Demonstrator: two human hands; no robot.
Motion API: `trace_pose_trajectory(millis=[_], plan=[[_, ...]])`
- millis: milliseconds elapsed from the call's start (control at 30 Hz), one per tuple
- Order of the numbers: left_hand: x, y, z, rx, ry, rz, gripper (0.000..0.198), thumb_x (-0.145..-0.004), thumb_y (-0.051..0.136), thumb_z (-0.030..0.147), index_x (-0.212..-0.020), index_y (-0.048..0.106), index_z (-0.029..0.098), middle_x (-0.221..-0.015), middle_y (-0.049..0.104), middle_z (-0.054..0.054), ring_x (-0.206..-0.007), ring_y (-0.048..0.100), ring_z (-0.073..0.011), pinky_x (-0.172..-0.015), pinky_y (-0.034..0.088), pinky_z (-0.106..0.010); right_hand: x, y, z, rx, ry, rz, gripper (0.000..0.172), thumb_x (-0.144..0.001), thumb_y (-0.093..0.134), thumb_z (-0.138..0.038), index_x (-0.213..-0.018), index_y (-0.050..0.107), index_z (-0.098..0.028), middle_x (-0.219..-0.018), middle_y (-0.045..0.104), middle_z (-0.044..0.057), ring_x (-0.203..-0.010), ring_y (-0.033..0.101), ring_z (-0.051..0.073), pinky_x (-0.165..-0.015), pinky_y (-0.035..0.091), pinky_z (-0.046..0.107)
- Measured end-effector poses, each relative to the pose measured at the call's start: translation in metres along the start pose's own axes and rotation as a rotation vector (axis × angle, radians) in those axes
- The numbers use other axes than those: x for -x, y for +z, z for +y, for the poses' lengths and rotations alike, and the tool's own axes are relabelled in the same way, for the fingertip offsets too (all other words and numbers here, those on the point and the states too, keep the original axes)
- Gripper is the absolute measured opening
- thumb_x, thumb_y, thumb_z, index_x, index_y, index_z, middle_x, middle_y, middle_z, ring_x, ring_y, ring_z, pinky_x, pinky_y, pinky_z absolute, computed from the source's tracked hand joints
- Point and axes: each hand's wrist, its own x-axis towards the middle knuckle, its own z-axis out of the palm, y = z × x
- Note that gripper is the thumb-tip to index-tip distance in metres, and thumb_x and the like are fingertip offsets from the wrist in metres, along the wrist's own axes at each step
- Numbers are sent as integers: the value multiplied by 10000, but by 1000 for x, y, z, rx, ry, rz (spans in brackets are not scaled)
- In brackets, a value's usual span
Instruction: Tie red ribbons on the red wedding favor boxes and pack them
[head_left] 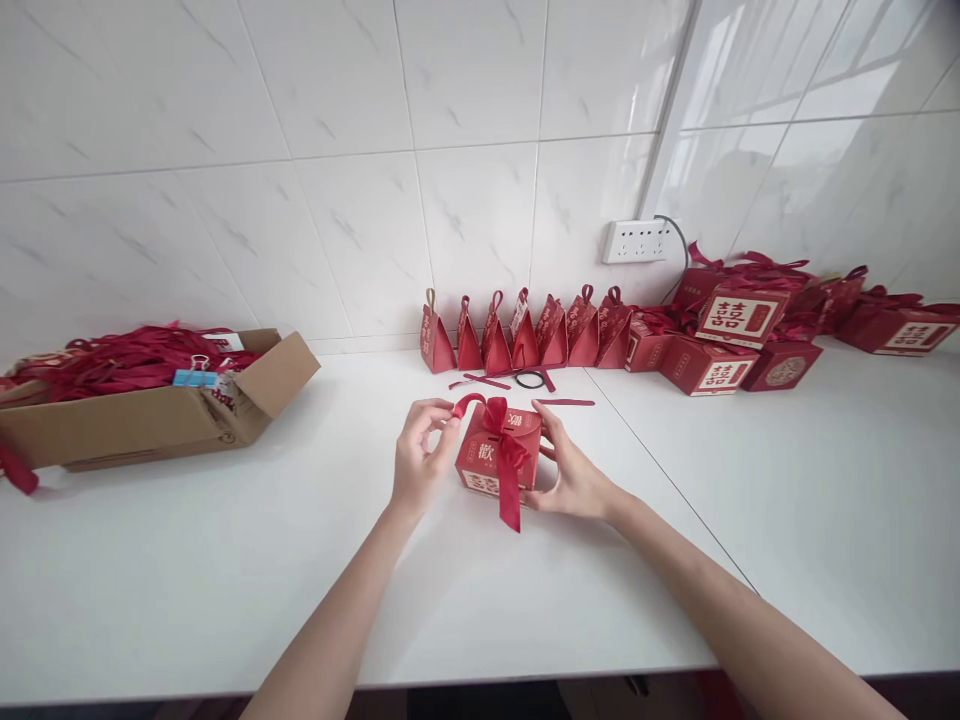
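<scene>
A red gift box (484, 452) with pale characters sits on the white table in front of me. Red ribbon (510, 480) is tied on its top, and one tail hangs down over the near side. With thumb and fingers, my left hand (424, 455) pinches the other ribbon tail (470, 400) at the box's left. Around the right side of the box, my right hand (574, 470) grips it between thumb and fingers. Some right fingertips are hidden behind the box.
A cardboard box (142, 435) heaped with red ribbon and a blue binder clip (195, 377) stands left. Small triangular red boxes (499, 345) line the wall. Finished-looking gift boxes (709, 365) pile up at right, below a power strip (637, 241). Ribbon scraps (566, 402) and a black ring (529, 380) lie behind my hands.
</scene>
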Motion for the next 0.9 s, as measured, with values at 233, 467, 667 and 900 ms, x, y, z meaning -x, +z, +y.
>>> trace_pose_trajectory(millis=[233,467,667,900], plan=[[-1,-17,20,234,-441,-529,148,-700,465,260,-589,394,191,-530,592,-5,-428,535,-126,-438,393,-240,-3,-12,13,-41,84,154,1039,-662,703,-355,-1420,-7,-324,-1403,325,137,-1308,334,307,-1003,345,540],[3,-19,19,54,-803,-1345,152,-696,595,318,-700,578,167,-779,713,-59,-531,648,-151,-399,396,-186,-2,-18,7,-73,75,82,1060,-601,757,-327,-1400,60,-335,-1374,355,133,-1291,353,314,-981,375,530],[-11,-26,0,-152,-545,-404,300,-730,545,444,-833,590,166,-778,596,-45,-637,591,-153,-421,416,-210,1,-17,1,-26,-55,-50,1039,-609,737,-268,-1407,71,-266,-1361,374,152,-1255,407,317,-1015,343,526],[7,7,9,-106,-111,-218,256,-782,569,444,-921,596,231,-897,476,-16,-779,511,-137,-711,460,-265,3,-11,-13,71,-100,-109,1049,-622,710,-220,-1437,51,-279,-1465,210,148,-1315,322,331,-1038,320,543]])
